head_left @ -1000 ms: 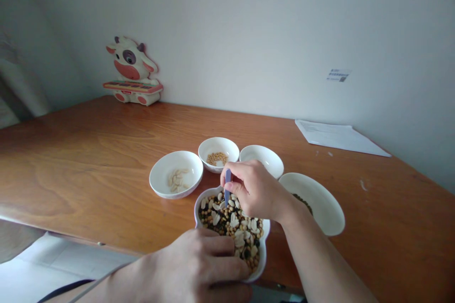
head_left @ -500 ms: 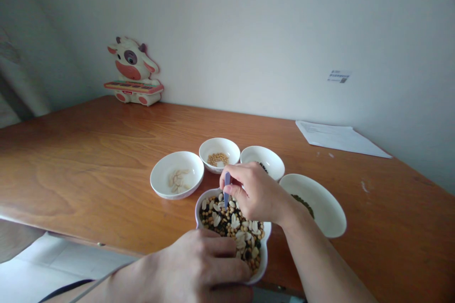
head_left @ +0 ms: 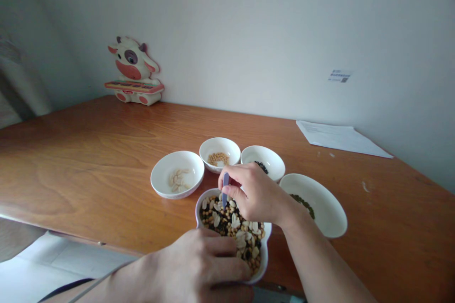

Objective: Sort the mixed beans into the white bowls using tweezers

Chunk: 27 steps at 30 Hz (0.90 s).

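Purple tweezers (head_left: 225,188) are pinched between the thumb and fingers of my right hand (head_left: 259,194). Their tips point down among the contents at the far left of a scalloped bowl (head_left: 263,261). That bowl holds a mix of peanut halves (head_left: 235,220), yellow beans and small dark beans. My left hand (head_left: 199,262) lies over its near left side, with bent fingers gripping it; the fingertips reach the mix and the thumb is hidden. Whether the tweezers have a bean between their tips, I cannot tell.
Around the far side stand white bowls: one with pale peeled seeds or nuts (head_left: 179,180), one with yellow beans (head_left: 218,158), one with black beans (head_left: 261,166), and an oval one with green beans (head_left: 304,204). Farther back are a cow toy keyboard (head_left: 134,86) and papers (head_left: 341,138).
My right hand has shifted very slightly left with the tweezers, their tips still in the mix. My left hand keeps its place on the bowl.
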Each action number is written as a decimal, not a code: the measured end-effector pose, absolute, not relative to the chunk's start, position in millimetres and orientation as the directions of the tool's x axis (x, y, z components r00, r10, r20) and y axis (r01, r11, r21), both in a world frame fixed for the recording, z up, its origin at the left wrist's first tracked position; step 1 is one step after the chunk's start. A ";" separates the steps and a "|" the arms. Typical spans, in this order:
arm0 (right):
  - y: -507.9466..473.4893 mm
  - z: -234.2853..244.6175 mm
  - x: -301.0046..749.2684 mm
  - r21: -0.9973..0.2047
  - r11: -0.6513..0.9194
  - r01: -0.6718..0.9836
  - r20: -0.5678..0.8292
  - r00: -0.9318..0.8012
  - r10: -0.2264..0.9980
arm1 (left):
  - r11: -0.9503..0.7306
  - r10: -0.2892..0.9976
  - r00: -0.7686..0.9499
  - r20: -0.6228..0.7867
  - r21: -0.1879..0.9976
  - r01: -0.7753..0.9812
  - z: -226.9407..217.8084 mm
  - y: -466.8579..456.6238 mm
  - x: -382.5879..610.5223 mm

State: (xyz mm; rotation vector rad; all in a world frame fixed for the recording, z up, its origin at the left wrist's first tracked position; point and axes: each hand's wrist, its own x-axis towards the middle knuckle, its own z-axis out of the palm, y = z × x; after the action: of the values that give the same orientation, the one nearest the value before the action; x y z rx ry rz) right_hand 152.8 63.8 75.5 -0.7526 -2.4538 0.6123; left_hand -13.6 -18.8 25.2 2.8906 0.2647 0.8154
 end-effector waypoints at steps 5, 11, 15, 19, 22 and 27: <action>63.9 73.8 152.7 -0.544 0.742 0.391 0.322 -0.719 0.615 | -0.976 0.203 0.838 0.507 0.174 0.131 25.2 -19.4 -14.5; 64.0 74.1 152.2 -0.557 0.741 0.374 0.330 -0.720 0.611 | -0.975 0.209 0.842 0.497 0.168 0.143 23.6 -19.8 -14.5; 63.4 73.9 153.0 -0.581 0.728 0.362 0.341 -0.704 0.623 | -0.974 0.217 0.852 0.475 0.157 0.161 23.6 -19.9 -14.2; 63.9 73.1 153.0 -0.608 0.712 0.351 0.361 -0.676 0.642 | -0.976 0.211 0.845 0.492 0.155 0.154 24.9 -20.1 -13.4; 65.8 73.0 152.7 -0.615 0.710 0.343 0.405 -0.636 0.657 | -0.978 0.200 0.834 0.515 0.156 0.139 25.1 -20.1 -12.5; 69.5 72.7 154.3 -0.605 0.700 0.379 0.540 -0.450 0.711 | -0.979 0.194 0.834 0.517 0.159 0.129 24.8 -20.4 -12.7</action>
State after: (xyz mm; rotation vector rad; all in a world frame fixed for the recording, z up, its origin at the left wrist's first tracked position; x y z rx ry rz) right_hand 154.3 69.5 72.7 -0.8303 -2.0845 0.5127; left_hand -12.7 -20.4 24.8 2.8947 0.2554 0.8352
